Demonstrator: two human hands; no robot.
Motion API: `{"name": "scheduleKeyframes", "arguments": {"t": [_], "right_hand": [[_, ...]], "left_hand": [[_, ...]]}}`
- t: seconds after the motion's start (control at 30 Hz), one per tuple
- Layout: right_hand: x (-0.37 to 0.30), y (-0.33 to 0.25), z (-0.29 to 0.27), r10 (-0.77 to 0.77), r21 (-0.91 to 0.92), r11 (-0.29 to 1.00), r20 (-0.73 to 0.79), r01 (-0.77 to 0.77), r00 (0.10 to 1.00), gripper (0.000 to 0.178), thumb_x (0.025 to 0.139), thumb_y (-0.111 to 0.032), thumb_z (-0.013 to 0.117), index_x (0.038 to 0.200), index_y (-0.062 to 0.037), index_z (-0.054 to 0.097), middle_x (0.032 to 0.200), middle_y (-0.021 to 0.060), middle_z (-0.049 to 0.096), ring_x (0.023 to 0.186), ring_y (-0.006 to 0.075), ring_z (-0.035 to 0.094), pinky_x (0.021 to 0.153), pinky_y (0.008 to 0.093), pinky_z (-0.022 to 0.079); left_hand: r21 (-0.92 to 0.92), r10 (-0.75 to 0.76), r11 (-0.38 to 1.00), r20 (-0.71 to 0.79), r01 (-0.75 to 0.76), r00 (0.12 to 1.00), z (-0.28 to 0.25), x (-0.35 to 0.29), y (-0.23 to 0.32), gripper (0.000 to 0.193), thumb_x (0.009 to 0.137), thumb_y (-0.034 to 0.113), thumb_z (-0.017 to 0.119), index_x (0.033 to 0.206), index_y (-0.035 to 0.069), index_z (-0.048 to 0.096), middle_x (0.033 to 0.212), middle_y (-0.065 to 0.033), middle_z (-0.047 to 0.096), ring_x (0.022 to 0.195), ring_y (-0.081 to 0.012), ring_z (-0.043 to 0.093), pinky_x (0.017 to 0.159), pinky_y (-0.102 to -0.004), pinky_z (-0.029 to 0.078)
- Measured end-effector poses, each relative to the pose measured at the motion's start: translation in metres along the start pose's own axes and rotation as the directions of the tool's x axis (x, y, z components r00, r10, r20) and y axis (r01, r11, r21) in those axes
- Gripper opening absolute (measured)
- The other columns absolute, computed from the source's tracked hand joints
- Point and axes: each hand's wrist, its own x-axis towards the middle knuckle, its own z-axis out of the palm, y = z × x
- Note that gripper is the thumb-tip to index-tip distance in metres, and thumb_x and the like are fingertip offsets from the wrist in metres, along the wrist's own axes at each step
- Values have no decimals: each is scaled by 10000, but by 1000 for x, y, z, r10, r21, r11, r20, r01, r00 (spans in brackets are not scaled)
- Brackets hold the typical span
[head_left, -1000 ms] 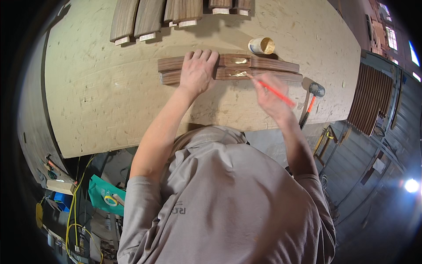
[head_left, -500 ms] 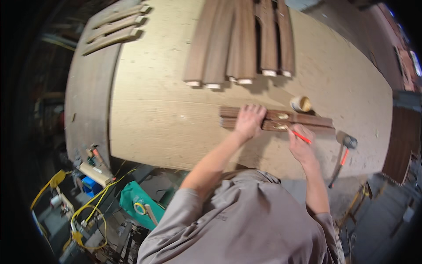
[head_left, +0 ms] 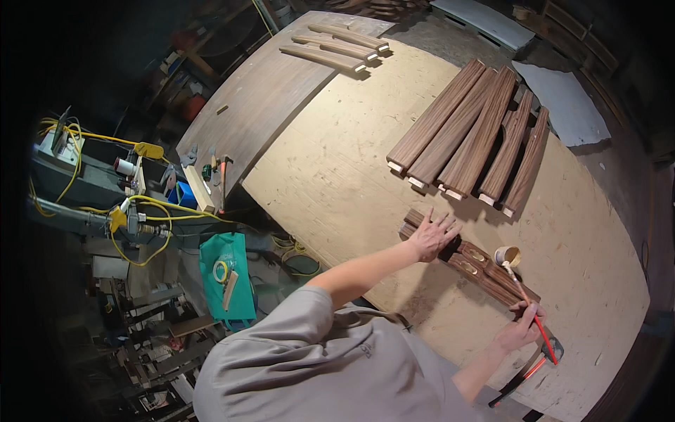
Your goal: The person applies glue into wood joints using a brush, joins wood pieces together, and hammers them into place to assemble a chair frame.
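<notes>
Head view: brush (head_left: 545, 341) at the cup (head_left: 501, 257), spill watch

Two dark wood bars (head_left: 493, 283) are laid side by side on the surface (head_left: 337, 155), with pale paste (head_left: 469, 268) showing in their hollows. The cup is set right by them, and no hand is seen on it, so it could probably be tipped if its rim got nudged by the brush. Paste might also be dripped onto clean wood if the tip's overloaded, and the bars could be shifted if they're pressed unevenly. The mallet (head_left: 555, 349) is parked close to the brush's tail end, so a bump there can't be ruled out.

Grip-wise: the left hand (head_left: 430, 239) is laid over the bars with fingers spread, nothing pinched. In the right hand (head_left: 519, 330), the brush's thin handle is pinched between thumb and fingers, hardly any gap left.
</notes>
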Motion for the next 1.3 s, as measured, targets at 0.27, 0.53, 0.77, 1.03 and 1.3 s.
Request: {"name": "scheduleKeyframes", "arguments": {"t": [0.27, 0.53, 0.77, 1.03, 1.3], "right_hand": [[-4, 5, 5, 47, 146, 988, -40, -41, 998, 139, 946, -161, 530, 882, -37, 529, 690, 81, 559, 584, 149, 525, 530, 256, 414], [-28, -20, 46, 147, 162, 980, -200, -115, 969, 143, 939, -165, 539, 874, -40, 518, 695, 72, 535, 587, 150, 487, 524, 270, 409], [-77, -46, 90, 107, 33, 994, -275, -102, 955, 140, 929, -149, 546, 848, -38, 521, 697, 75, 530, 587, 154, 481, 523, 275, 409], [-101, -46, 77, 109, 7, 993, -369, -115, 923, 113, 922, -107, 539, 844, -25, 531, 698, 92, 561, 556, 159, 508, 516, 282, 432], [-93, -38, 76, 133, 92, 988, -132, -122, 982, 111, 934, -112, 512, 881, -15, 525, 745, 113, 577, 588, 166, 524, 523, 285, 442]], "left_hand": [[-254, -157, 958, -57, 137, 986, -57, -28, -43, 814, 770, 407, 709, 1411, 67, 341, 1409, -223, 382, 1303, -389, 363, 1088, -536, 277], [-354, -525, 839, -327, 413, 786, -39, 17, -186, 604, 758, 231, 704, 1259, -5, 464, 1149, -249, 521, 1060, -403, 526, 916, -464, 452], [-148, -600, 765, 190, 627, 777, -50, 123, -223, 939, 649, 486, 773, 1313, -48, 379, 1206, -250, 563, 1129, -363, 566, 937, -404, 484], [-97, -540, 775, 410, 624, 735, -56, 96, -274, 767, 604, 398, 794, 1153, -79, 549, 1112, -204, 640, 1014, -289, 639, 848, -378, 531], [-568, -516, 293, 584, 770, 627, -86, 58, -272, 676, 624, 330, 786, 1119, -66, 551, 966, -208, 659, 866, -271, 663, 757, -393, 544]]}}
